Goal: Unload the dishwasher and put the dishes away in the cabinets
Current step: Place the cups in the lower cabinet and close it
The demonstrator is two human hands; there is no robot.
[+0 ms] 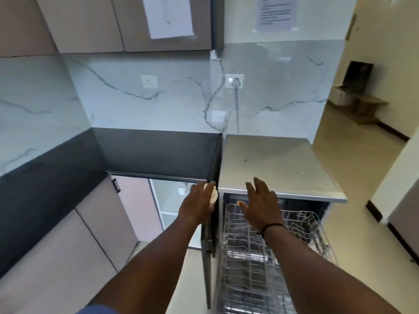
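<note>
Black countertop [156, 152] at left, open lower cabinet [172, 200] beneath; left hand [199, 203] at cabinet mouth, fingers curled round small white dish [213, 193]; right hand [260, 205] fingers spread, holding nothing, above pulled-out dishwasher rack [260, 257]; steel dishwasher top [278, 164] behind

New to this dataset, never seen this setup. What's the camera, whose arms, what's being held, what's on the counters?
There is one picture, from a wide-angle camera worn on a person's head, looking forward and down. No robot: the two bare arms are the wearer's.

The left hand grips a small white dish in front of an open lower cabinet; most of the dish is hidden, so its type is unclear. The right hand is open, fingers spread, hovering above the pulled-out wire dishwasher rack, which looks nearly empty.

Nothing visible sits on the dark countertop or the grey dishwasher top.
</note>
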